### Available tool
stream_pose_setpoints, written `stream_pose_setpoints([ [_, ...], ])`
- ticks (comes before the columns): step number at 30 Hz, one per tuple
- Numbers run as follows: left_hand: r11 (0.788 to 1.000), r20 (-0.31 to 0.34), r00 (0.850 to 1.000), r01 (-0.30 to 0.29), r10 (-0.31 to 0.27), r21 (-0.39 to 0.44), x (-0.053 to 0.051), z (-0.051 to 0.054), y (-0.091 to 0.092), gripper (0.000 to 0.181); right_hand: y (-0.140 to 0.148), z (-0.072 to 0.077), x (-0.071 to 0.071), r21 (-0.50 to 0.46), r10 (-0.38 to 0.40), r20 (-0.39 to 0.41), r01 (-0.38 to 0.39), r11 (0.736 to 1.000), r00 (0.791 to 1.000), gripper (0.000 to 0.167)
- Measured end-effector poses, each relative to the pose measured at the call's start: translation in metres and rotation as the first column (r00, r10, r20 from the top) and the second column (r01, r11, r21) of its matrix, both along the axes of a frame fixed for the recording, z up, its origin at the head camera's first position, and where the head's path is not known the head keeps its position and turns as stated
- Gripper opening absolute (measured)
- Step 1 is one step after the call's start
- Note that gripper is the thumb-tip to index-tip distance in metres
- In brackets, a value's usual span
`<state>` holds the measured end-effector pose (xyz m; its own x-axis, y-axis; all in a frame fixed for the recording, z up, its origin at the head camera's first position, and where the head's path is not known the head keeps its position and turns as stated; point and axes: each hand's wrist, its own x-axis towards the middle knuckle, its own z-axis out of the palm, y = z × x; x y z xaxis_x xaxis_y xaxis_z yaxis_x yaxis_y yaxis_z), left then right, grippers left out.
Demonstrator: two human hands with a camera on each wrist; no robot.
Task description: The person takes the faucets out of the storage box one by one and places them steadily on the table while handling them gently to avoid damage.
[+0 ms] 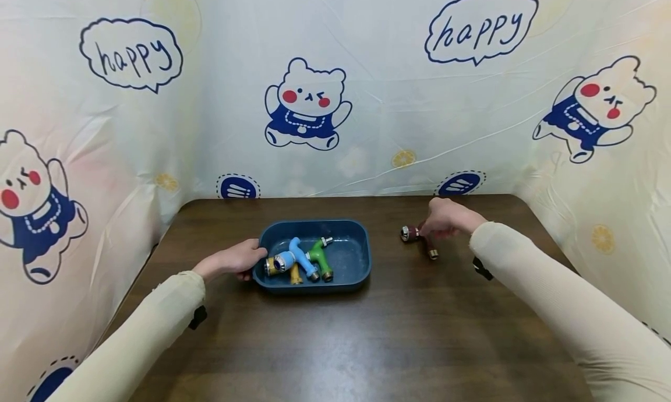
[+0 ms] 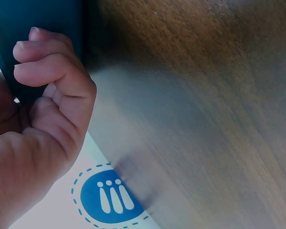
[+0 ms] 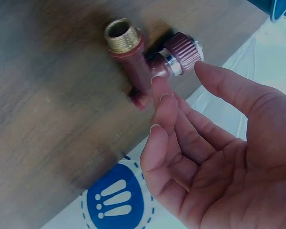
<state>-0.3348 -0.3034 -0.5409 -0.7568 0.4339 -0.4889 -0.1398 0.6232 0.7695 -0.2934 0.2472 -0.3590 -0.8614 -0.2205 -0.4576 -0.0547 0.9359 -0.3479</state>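
A dark blue plastic basin stands left of the middle of the table. My left hand grips its left end, fingers curled against the outer wall and thumb at the rim. Inside lie a light blue faucet, a green faucet and a yellow faucet partly hidden under the blue one. To the right, a dark red faucet with a brass threaded end and ribbed knob is on the table. My right hand is at it, thumb and loosely bent fingers apart, fingertips close to its body.
The brown wooden table ends at a printed cloth backdrop behind and at the sides. Table surface lies between the basin and the dark red faucet.
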Motion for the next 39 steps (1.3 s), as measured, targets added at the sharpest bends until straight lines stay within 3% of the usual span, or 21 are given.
stream_pose_setpoints([
  [15,1.000,-0.011,1.000,-0.010,0.010,-0.014,0.001,0.002,0.003,0.033,-0.019,0.005,0.002,0.037,0.045,-0.045,-0.043,0.998,0.998,0.033],
  [22,1.000,0.000,1.000,0.029,-0.029,0.011,0.003,0.004,0.002,0.036,-0.021,0.010,0.005,0.037,0.053,-0.049,-0.051,0.998,0.997,0.033],
  [23,0.999,-0.007,0.999,0.046,-0.046,0.025,0.005,0.007,0.002,0.035,-0.022,0.011,0.006,0.039,0.056,-0.049,-0.054,0.998,0.997,0.034],
  [28,0.991,-0.066,0.989,0.132,-0.133,-0.024,0.034,0.049,0.020,0.033,-0.026,0.014,0.007,0.046,0.075,-0.043,-0.073,0.996,0.996,0.042],
  [31,0.987,-0.078,0.985,0.150,-0.154,-0.055,0.043,0.063,0.026,0.033,-0.028,0.015,0.007,0.053,0.081,-0.045,-0.078,0.996,0.996,0.042],
  [32,0.987,-0.077,0.985,0.153,-0.157,-0.054,0.043,0.062,0.025,0.034,-0.028,0.015,0.008,0.052,0.082,-0.047,-0.079,0.996,0.996,0.041],
  [37,0.994,-0.052,0.997,0.050,-0.056,-0.098,0.036,0.050,0.022,0.034,-0.031,0.018,0.008,0.059,0.081,-0.056,-0.078,0.995,0.995,0.034],
  [39,0.994,-0.044,0.998,0.042,-0.047,-0.097,0.033,0.047,0.020,0.034,-0.032,0.018,0.008,0.065,0.081,-0.061,-0.077,0.995,0.995,0.032],
])
